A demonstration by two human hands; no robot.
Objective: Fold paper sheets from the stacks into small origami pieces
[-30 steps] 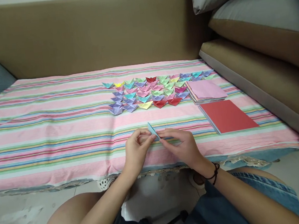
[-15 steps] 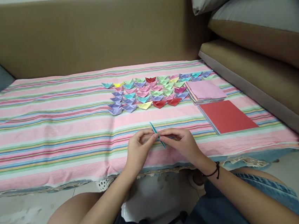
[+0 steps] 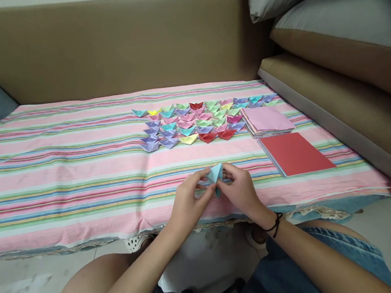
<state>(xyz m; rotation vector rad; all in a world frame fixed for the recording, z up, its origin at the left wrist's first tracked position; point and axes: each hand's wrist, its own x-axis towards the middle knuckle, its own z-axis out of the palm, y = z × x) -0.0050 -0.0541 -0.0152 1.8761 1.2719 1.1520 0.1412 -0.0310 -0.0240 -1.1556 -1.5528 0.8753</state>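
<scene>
A small piece of folded light-blue paper (image 3: 215,173) is held between both hands above the near part of the striped cloth. My left hand (image 3: 190,197) pinches its left side with thumb and fingers. On the right side, my right hand (image 3: 240,189) grips it the same way, and its fingers partly hide the paper. Beyond the hands, several rows of small folded paper boats (image 3: 188,139) in purple, pink, green, blue, yellow and red sit on the cloth.
The striped cloth (image 3: 63,177) covers the surface. To the right lie a stack of pink-topped paper squares (image 3: 270,118) and a red-topped stack (image 3: 296,153). Large brown cushions (image 3: 343,100) rise at the right, and a brown backrest (image 3: 110,48) runs along the back.
The blue paper has turned from edge-on to showing a wider, opened face. Both hands have shifted slightly to the right around it. The paper boats and stacks stay in place.
</scene>
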